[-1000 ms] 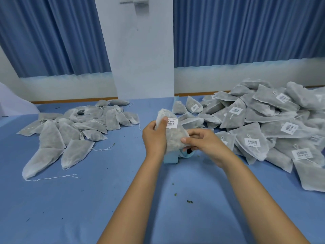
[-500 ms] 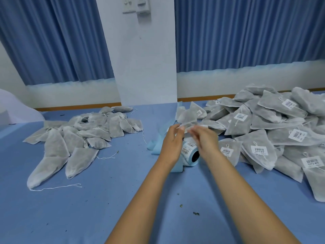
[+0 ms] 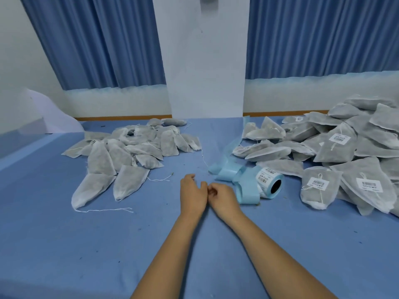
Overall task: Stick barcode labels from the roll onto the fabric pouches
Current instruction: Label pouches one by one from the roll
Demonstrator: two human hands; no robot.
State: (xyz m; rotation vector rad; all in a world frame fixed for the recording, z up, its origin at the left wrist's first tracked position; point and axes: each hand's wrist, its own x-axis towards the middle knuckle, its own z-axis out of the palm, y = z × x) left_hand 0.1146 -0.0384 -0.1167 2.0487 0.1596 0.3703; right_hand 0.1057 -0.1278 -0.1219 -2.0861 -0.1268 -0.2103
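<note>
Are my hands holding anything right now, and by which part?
The left hand holds nothing. The right hand has curled fingers; whether it pinches anything cannot be told.

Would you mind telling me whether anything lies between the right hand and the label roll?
Yes: the curled end of the loose blue backing strip lies on the table between the right hand and the label roll, against the roll's near side. Nothing else visible is in the way.
</note>
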